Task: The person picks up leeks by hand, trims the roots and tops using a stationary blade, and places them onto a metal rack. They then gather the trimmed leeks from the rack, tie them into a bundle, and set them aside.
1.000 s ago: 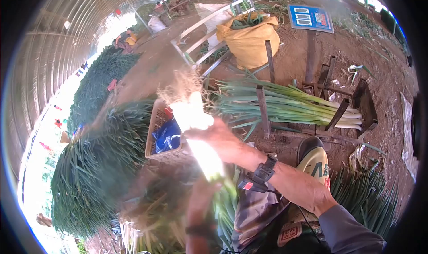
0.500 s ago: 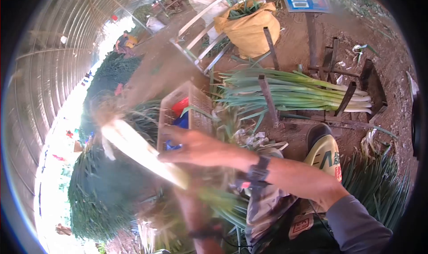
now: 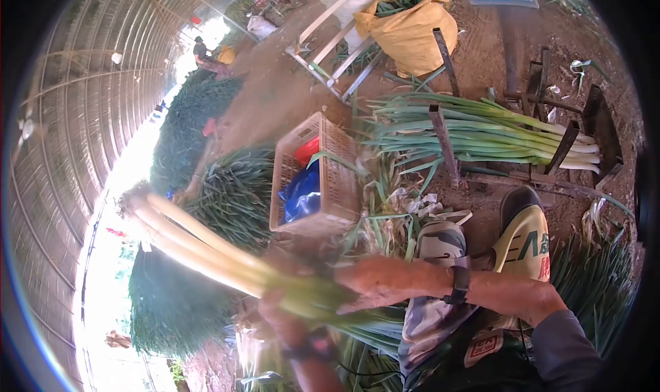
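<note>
Two or more long, thick green onions (image 3: 206, 244) slant across the left half of the head view, white stems and roots to the upper left. My left hand (image 3: 278, 313), blurred, is closed around them where white turns to green. Farther along the stalks, my right hand (image 3: 378, 282) is closed at the blurred green leaves (image 3: 309, 297), its fingertips partly smeared by motion. Between my hands and the crate, a brownish blur cannot be made out. Behind the hands stands a plastic crate (image 3: 320, 223) with blue and red plastic inside.
On the right, a metal rack (image 3: 447, 144) with uprights bears a bundle of green onions (image 3: 502, 134). A yellow sack (image 3: 412, 38) stands at the back by a metal frame (image 3: 330, 75). Onion piles (image 3: 182, 302) line the left. Peelings surround my shoes (image 3: 440, 244). A person (image 3: 206, 55) is far off.
My right hand has moved from the white stems, beside the crate, down to the green leaves. The stalks have swung slightly, and the whole view has shifted.
</note>
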`<state>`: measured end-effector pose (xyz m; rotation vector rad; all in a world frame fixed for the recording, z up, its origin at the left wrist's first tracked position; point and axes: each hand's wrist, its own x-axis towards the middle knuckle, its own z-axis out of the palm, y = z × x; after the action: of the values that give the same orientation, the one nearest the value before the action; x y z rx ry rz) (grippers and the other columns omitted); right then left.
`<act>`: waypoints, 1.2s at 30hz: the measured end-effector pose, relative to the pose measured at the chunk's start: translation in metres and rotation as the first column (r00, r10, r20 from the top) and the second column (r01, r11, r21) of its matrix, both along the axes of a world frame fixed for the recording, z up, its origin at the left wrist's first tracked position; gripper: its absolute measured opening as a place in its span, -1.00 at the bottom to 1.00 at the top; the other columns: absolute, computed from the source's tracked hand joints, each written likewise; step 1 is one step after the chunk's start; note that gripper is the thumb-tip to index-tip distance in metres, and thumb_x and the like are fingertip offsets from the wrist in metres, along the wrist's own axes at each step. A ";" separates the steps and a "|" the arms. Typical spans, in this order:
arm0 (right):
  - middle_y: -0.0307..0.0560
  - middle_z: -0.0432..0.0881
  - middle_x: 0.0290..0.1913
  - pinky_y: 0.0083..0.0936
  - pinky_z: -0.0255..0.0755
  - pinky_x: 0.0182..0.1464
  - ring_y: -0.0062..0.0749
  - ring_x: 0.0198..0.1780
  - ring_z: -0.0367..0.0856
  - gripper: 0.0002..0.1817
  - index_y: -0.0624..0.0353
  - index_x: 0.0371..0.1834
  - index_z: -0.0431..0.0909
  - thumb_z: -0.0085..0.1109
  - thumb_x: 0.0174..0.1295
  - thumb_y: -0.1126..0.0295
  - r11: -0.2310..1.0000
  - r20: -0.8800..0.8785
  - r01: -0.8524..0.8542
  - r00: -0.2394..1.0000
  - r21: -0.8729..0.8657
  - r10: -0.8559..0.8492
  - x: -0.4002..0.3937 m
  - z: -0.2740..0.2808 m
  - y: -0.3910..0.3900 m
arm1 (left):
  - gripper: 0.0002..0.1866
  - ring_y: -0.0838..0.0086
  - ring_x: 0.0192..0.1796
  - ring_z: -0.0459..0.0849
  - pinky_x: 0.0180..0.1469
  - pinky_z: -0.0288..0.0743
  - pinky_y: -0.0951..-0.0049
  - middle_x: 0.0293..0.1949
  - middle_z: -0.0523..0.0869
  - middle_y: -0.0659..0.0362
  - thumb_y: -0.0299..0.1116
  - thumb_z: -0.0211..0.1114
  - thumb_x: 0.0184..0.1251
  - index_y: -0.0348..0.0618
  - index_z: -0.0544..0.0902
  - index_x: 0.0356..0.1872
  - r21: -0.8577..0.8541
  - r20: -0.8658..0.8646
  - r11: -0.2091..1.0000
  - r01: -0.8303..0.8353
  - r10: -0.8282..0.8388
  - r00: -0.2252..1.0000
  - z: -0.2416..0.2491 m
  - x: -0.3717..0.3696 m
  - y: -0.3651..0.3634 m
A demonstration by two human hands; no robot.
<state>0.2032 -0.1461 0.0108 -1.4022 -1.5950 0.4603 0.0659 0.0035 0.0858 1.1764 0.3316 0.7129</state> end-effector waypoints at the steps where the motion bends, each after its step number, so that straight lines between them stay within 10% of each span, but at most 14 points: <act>1: 0.25 0.69 -0.34 -0.02 0.61 -0.15 0.23 -0.24 0.73 -0.44 0.34 -0.16 0.58 0.30 0.30 -0.08 0.999 -0.030 0.011 1.000 0.039 -0.010 -0.005 -0.004 0.000 | -0.47 0.26 -0.27 0.57 -0.09 0.62 0.16 -0.35 0.46 0.16 -0.25 0.49 -0.04 -0.20 0.45 -0.07 -0.001 0.033 0.999 0.047 -0.047 0.998 -0.005 0.003 0.004; 10: 0.19 0.66 -0.48 0.00 0.58 -0.28 0.16 -0.34 0.74 -0.61 0.27 -0.35 0.64 0.32 0.24 0.08 0.984 0.053 0.038 0.997 0.174 -0.048 -0.017 -0.031 -0.006 | -0.49 0.51 -0.40 0.42 -0.31 0.36 0.45 -0.36 0.45 0.25 -0.31 0.44 -0.01 -0.15 0.48 -0.01 -0.040 0.059 0.993 0.113 -0.110 0.992 0.004 0.015 -0.014; 13: 0.05 0.57 -0.33 -0.05 0.54 -0.31 0.08 -0.29 0.67 -0.63 0.21 -0.11 0.47 0.33 0.30 0.15 0.992 0.323 -0.093 0.939 -0.085 0.116 -0.004 -0.028 -0.025 | -0.51 0.51 -0.42 0.39 -0.35 0.32 0.48 -0.38 0.43 0.26 -0.35 0.43 0.00 -0.16 0.49 0.00 0.060 -0.004 0.997 0.039 -0.038 0.999 -0.004 0.010 -0.007; 25: 0.07 0.65 -0.18 -0.09 0.61 -0.21 0.04 -0.21 0.73 -0.63 0.23 0.05 0.49 0.27 0.34 0.22 0.948 0.385 0.289 0.866 0.133 -0.318 0.082 0.070 -0.071 | -0.61 0.40 -0.44 0.59 -0.39 0.48 0.39 -0.32 0.63 0.09 -0.54 0.42 0.03 -0.27 0.61 -0.04 0.042 -0.286 0.988 0.151 -0.133 0.949 0.012 0.046 -0.008; 30: 0.12 0.65 -0.40 0.00 0.59 -0.35 0.16 -0.40 0.70 -0.63 0.19 0.06 0.53 0.19 0.30 0.20 0.866 0.380 0.333 0.797 0.373 -0.470 0.102 0.071 -0.093 | -0.59 0.48 -0.49 0.62 -0.48 0.47 0.46 -0.36 0.66 0.18 -0.50 0.44 -0.04 -0.25 0.62 -0.07 0.372 -0.341 0.922 0.110 0.025 0.940 -0.017 0.082 0.012; 32: 0.13 0.65 -0.42 0.02 0.60 -0.29 0.18 -0.35 0.70 -0.64 0.21 0.00 0.53 0.20 0.23 0.22 0.901 0.437 0.399 0.789 0.170 -0.432 0.091 0.066 -0.119 | -0.56 0.38 -0.37 0.70 -0.35 0.56 0.36 -0.30 0.70 0.11 -0.49 0.35 -0.04 -0.29 0.61 -0.02 0.384 -0.444 0.910 0.157 0.033 0.895 -0.003 0.094 0.031; 33: 0.15 0.65 -0.42 0.01 0.61 -0.25 0.17 -0.31 0.71 -0.66 0.23 -0.08 0.54 0.24 0.14 0.28 0.911 0.389 0.373 0.824 0.173 -0.412 0.086 0.068 -0.133 | -0.53 0.10 -0.11 0.74 -0.02 0.59 0.23 -0.13 0.76 -0.09 -0.33 0.43 0.24 -0.43 0.63 0.11 0.711 -0.446 0.581 0.396 -0.064 0.893 0.015 0.095 0.047; 34: 0.16 0.65 -0.42 0.00 0.62 -0.21 0.16 -0.27 0.72 -0.68 0.26 -0.15 0.54 0.28 0.05 0.34 0.924 0.344 0.333 0.859 0.189 -0.380 0.083 0.067 -0.147 | -0.59 0.28 -0.11 0.69 -0.03 0.57 0.32 -0.08 0.73 -0.01 -0.41 0.40 0.25 -0.56 0.67 0.03 0.389 -0.360 0.901 0.192 -0.044 0.932 0.062 0.107 -0.011; 36: 0.17 0.65 -0.42 0.01 0.59 -0.23 0.19 -0.28 0.70 -0.72 0.30 -0.18 0.52 0.23 0.04 0.43 0.910 0.367 0.366 0.833 0.195 -0.414 0.083 0.049 -0.175 | -0.55 0.30 -0.15 0.71 -0.11 0.58 0.28 -0.08 0.73 -0.02 -0.40 0.36 0.32 -0.62 0.63 0.10 0.558 -0.361 0.791 0.250 -0.041 0.932 0.081 0.141 0.004</act>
<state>0.2859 -0.3211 0.0593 -1.7568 -1.5562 -0.1801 0.2069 0.0071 0.1664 1.9223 0.2954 0.4829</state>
